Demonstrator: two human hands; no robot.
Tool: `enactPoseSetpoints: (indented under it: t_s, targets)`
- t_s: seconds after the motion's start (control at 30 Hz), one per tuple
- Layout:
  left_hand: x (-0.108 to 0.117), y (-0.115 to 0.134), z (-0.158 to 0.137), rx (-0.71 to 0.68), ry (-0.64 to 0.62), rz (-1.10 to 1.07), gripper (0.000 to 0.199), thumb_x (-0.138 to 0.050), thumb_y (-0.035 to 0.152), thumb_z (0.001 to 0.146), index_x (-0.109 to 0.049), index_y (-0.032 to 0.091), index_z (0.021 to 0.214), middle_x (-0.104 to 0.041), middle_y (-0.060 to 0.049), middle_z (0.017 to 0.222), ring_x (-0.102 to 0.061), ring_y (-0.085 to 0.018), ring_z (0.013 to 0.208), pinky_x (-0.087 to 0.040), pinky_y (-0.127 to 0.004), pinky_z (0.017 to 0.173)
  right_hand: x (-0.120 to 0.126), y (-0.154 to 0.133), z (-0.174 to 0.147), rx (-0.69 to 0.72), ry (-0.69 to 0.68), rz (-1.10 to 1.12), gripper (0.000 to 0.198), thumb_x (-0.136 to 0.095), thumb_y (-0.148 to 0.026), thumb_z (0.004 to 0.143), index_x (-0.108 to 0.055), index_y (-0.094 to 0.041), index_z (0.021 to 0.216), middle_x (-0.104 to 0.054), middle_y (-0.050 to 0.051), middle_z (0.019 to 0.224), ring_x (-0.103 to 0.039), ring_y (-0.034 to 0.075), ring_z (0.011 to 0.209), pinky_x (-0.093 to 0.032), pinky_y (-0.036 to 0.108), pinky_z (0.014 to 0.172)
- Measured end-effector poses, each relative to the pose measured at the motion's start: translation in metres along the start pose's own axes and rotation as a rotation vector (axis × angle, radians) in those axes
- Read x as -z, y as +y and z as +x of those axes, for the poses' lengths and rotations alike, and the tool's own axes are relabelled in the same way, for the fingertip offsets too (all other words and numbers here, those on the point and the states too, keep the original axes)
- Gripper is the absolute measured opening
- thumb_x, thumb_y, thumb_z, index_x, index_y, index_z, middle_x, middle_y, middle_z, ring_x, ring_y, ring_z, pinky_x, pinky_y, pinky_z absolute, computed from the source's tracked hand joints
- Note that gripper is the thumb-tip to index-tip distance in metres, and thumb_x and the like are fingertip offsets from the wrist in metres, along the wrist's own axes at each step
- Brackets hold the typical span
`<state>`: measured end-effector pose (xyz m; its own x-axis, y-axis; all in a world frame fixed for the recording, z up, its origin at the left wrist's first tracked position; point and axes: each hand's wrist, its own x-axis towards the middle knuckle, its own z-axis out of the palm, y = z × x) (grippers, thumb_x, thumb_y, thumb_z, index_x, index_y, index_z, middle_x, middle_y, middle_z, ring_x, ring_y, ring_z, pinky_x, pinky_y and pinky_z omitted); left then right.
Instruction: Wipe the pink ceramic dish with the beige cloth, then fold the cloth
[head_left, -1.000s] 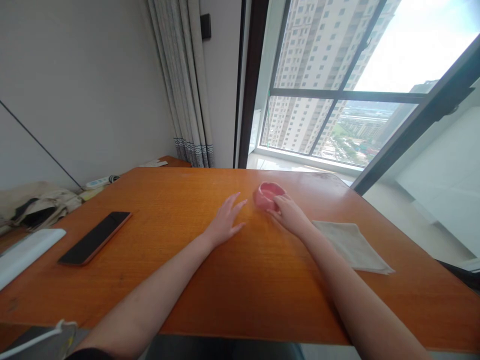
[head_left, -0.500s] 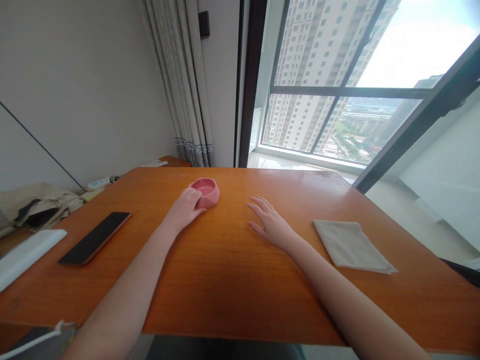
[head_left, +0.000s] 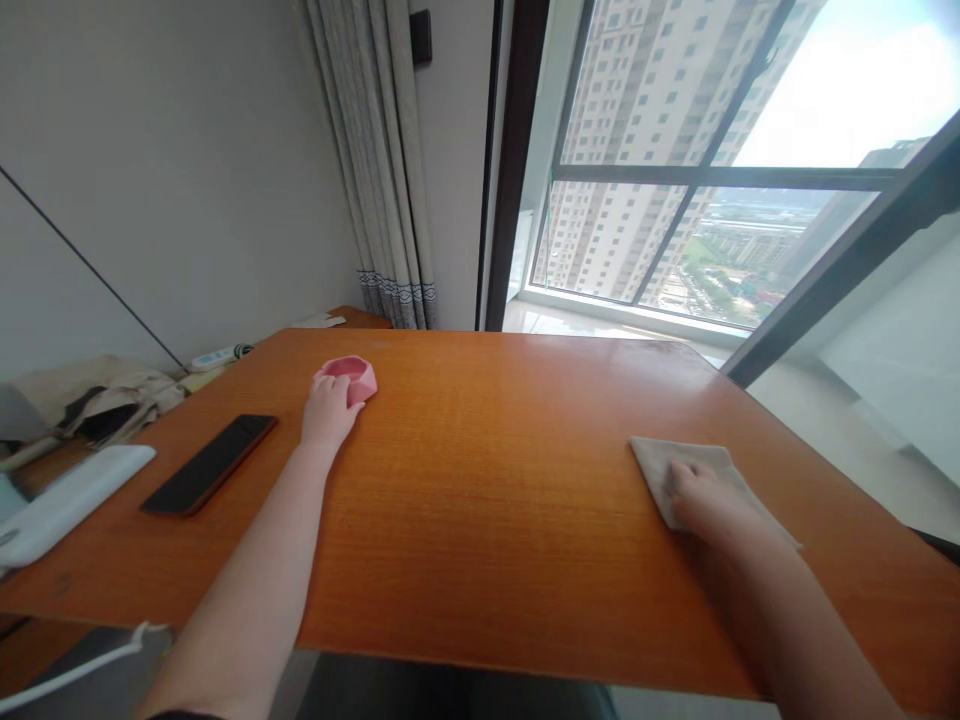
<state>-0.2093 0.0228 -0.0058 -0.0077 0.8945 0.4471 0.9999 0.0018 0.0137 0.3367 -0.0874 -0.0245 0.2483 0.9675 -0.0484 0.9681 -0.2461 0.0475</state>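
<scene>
One glossy orange-brown wooden table (head_left: 480,500) spreads beneath both grips. The right hand (head_left: 701,500), fingers curled nearly closed, is over one greyish, thin cloth (head_left: 654,472), folded flat and four-sided; whether it pinches the fabric, I cannot tell. Left of the other grip and nearer lies one flat, oblong black phone (head_left: 210,465). The left hand (head_left: 328,412), partly closed, holds one pink bowl (head_left: 364,381), faceted outside with a rounded hollow, at its fingertips. Far beyond that grip hangs one pleated grey fabric curtain (head_left: 379,150) with a patterned band.
</scene>
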Motion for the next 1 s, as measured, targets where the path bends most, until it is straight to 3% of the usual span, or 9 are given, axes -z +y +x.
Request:
enactPoseSetpoints:
  t_s: [0.13,0.23,0.37,0.5,0.63,0.7,0.8,0.9,1.0]
  targets:
    - [-0.002,-0.001,-0.001,0.007,-0.032,-0.026,0.033,-0.06,0.033,0.074,-0.054,0.012,0.099,-0.056,-0.017,0.111,-0.043,-0.032,0.117,-0.037,-0.044,0.099,0.019,-0.065,-0.018,0.226,-0.02,-0.092,0.033,-0.038,-0.027,0.088,-0.058,-0.013,0.11,-0.057,0.022,0.102,-0.059,0.032,0.086,-0.041,0.046,0.077]
    - [-0.002,-0.002,-0.001,0.013,-0.045,-0.045,0.031,-0.06,0.033,0.074,-0.053,0.013,0.097,-0.056,-0.017,0.112,-0.042,-0.032,0.118,-0.035,-0.045,0.1,0.037,-0.12,-0.031,0.389,-0.013,-0.052,0.034,-0.04,-0.033,0.088,-0.059,-0.013,0.108,-0.055,0.022,0.106,-0.058,0.032,0.09,-0.041,0.045,0.08]
    - [0.0,-0.002,0.0,0.016,-0.064,-0.022,0.032,-0.062,0.034,0.073,-0.053,0.013,0.096,-0.058,-0.018,0.109,-0.045,-0.032,0.116,-0.036,-0.044,0.099,0.059,-0.185,-0.047,0.601,-0.104,0.016,0.028,-0.046,-0.013,0.08,-0.061,-0.009,0.104,-0.056,0.022,0.106,-0.058,0.029,0.088,-0.045,0.039,0.076]
    - [-0.001,-0.003,-0.002,0.054,-0.108,0.03,0.034,-0.062,0.036,0.073,-0.054,0.014,0.097,-0.059,-0.018,0.106,-0.047,-0.034,0.114,-0.037,-0.051,0.096,0.066,-0.239,-0.06,0.658,-0.152,0.08,0.037,-0.055,-0.007,0.071,-0.059,-0.004,0.107,-0.056,0.024,0.106,-0.058,0.028,0.088,-0.047,0.037,0.073]
    - [0.008,0.002,-0.003,0.098,-0.124,0.024,0.039,-0.059,0.035,0.074,-0.052,0.016,0.107,-0.054,-0.019,0.12,-0.04,-0.037,0.122,-0.022,-0.068,0.099,0.057,-0.28,-0.074,0.737,-0.105,0.101,0.039,-0.056,-0.006,0.071,-0.057,-0.005,0.11,-0.056,0.022,0.108,-0.055,0.028,0.095,-0.048,0.035,0.075]
    - [0.019,0.016,-0.003,0.086,-0.054,-0.028,0.045,-0.058,0.034,0.075,-0.048,0.016,0.115,-0.047,-0.019,0.129,-0.035,-0.037,0.126,-0.016,-0.069,0.101,0.051,-0.292,-0.08,0.8,-0.078,0.152,0.041,-0.055,-0.007,0.072,-0.054,-0.006,0.113,-0.055,0.021,0.109,-0.053,0.027,0.096,-0.048,0.035,0.076]
    - [0.033,0.055,-0.016,-0.007,0.051,-0.253,0.042,-0.045,0.033,0.084,-0.044,0.016,0.123,-0.049,-0.016,0.128,-0.042,-0.03,0.124,-0.028,-0.053,0.105,0.051,-0.292,-0.075,0.939,-0.045,0.279,0.035,-0.052,-0.012,0.075,-0.056,-0.009,0.11,-0.058,0.015,0.107,-0.053,0.024,0.096,-0.046,0.034,0.08]
    - [0.034,0.103,-0.053,-0.178,-0.123,-0.545,0.042,-0.029,0.037,0.092,-0.046,0.016,0.123,-0.055,-0.013,0.123,-0.051,-0.022,0.115,-0.04,-0.038,0.1,0.061,-0.27,-0.051,0.907,0.069,0.39,0.024,-0.044,-0.014,0.081,-0.06,-0.015,0.099,-0.061,0.01,0.099,-0.052,0.021,0.097,-0.042,0.033,0.087]
    - [0.024,0.13,-0.094,-0.386,-0.28,-0.481,0.053,-0.036,0.049,0.089,-0.043,0.021,0.133,-0.043,-0.012,0.14,-0.038,-0.026,0.13,-0.029,-0.045,0.108,0.063,-0.235,-0.013,0.731,0.178,0.408,0.026,-0.042,-0.012,0.083,-0.061,-0.016,0.099,-0.061,0.01,0.101,-0.05,0.022,0.102,-0.038,0.033,0.092]
